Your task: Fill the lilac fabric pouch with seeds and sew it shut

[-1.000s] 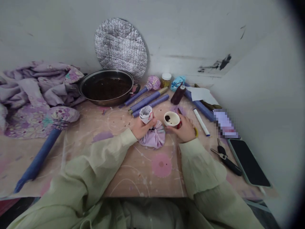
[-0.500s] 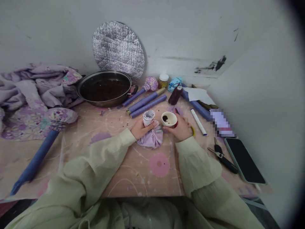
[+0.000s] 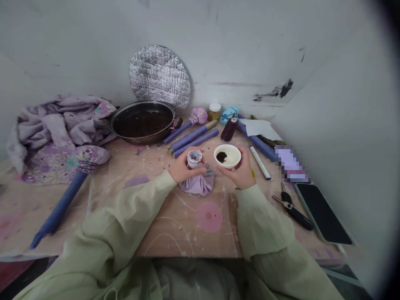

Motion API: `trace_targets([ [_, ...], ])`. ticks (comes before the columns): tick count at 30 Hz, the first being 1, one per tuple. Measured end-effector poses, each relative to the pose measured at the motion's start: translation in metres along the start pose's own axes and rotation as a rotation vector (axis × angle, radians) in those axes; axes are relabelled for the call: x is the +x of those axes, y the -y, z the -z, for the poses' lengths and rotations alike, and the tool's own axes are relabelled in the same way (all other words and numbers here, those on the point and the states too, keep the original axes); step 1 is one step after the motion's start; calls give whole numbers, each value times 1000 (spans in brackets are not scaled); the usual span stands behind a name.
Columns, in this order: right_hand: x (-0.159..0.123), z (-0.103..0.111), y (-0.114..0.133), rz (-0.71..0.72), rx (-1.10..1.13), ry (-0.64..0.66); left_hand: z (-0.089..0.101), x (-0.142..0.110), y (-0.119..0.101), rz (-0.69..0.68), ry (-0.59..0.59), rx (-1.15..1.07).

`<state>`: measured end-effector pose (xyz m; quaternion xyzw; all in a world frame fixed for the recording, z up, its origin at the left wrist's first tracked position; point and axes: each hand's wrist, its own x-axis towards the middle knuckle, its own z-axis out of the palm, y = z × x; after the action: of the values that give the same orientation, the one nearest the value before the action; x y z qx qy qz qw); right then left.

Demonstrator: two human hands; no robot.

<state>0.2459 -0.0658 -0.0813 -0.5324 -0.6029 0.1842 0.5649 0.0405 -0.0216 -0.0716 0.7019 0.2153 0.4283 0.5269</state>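
My left hand (image 3: 183, 168) is closed round the gathered neck of a lilac floral cloth pouch (image 3: 200, 183) that sits on the table. A rolled white paper funnel (image 3: 194, 158) stands upright in that neck. My right hand (image 3: 242, 173) holds a small white bowl (image 3: 227, 156) from below, just right of the funnel. A little dark granular material lies in the bowl. Both sleeves are pale green.
A steel pan (image 3: 143, 121) of dark contents stands at the back, a round foil mat (image 3: 160, 79) behind it. Purple cloth (image 3: 59, 129) lies left. A long blue-handled stick (image 3: 67, 191), purple sticks (image 3: 193, 137), a marker (image 3: 259, 162), a phone (image 3: 323, 212) and pliers (image 3: 295, 206) lie around.
My right hand has lifted the white bowl a little and levelled it beside the funnel. The left hand stays on the pouch neck. The camera tilted slightly.
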Motion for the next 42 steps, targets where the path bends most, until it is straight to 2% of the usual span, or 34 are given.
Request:
trace_targets([
  [4,4,3,22,-6,158,24,-3,4,-14,-18,-29,3],
  [8,12,7,44,-31,243,160,-2,7,-20,27,-31,62],
  [16,29,11,73,38,86,325,-6,12,-18,19,-1,152],
  [29,42,12,79,163,-54,519,-7,14,-12,-44,-14,217],
  [42,46,10,91,251,-157,552,-8,16,-7,-61,-7,198],
])
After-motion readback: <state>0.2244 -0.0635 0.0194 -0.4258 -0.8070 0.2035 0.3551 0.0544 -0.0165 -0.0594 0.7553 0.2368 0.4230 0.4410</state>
